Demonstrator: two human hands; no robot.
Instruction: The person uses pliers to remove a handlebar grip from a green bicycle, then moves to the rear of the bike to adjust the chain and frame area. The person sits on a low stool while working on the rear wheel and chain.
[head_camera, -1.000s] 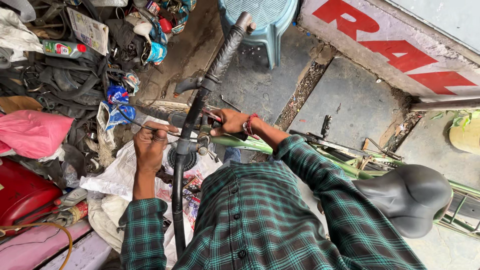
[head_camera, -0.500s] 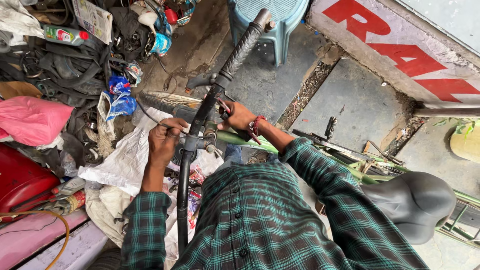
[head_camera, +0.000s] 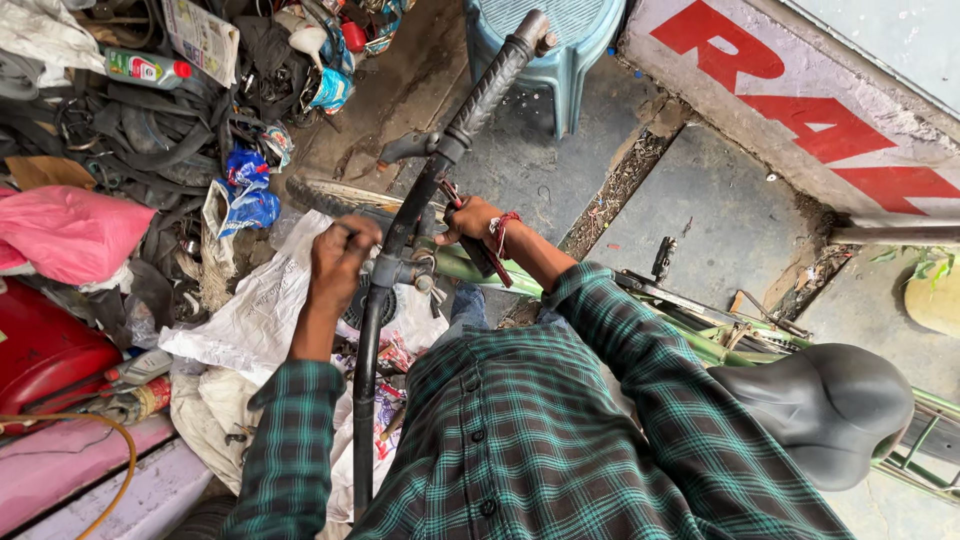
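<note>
A black bicycle handlebar (head_camera: 480, 90) with a rubber grip runs from the top centre down to the bottom edge. Its clamp (head_camera: 395, 270) sits on a green bicycle frame (head_camera: 700, 340). My left hand (head_camera: 338, 258) is curled against the bar just above the clamp; what its fingertips pinch is hidden. My right hand (head_camera: 468, 220), with a red thread on the wrist, is closed on a dark tool with a red-edged handle (head_camera: 492, 262) on the bar's other side. Both sleeves are green plaid.
A black saddle (head_camera: 830, 405) is at lower right. A blue plastic stool (head_camera: 560, 40) stands at the top. White sacks (head_camera: 260, 310), a pink bag (head_camera: 70, 230), a red container (head_camera: 40, 350), tubes, a bottle and wrappers crowd the left. A painted concrete slab (head_camera: 820, 110) lies at upper right.
My view has shifted, so the handlebar now sits further right and higher. Both hands have stayed at the clamp, the left one closing in on the bar.
</note>
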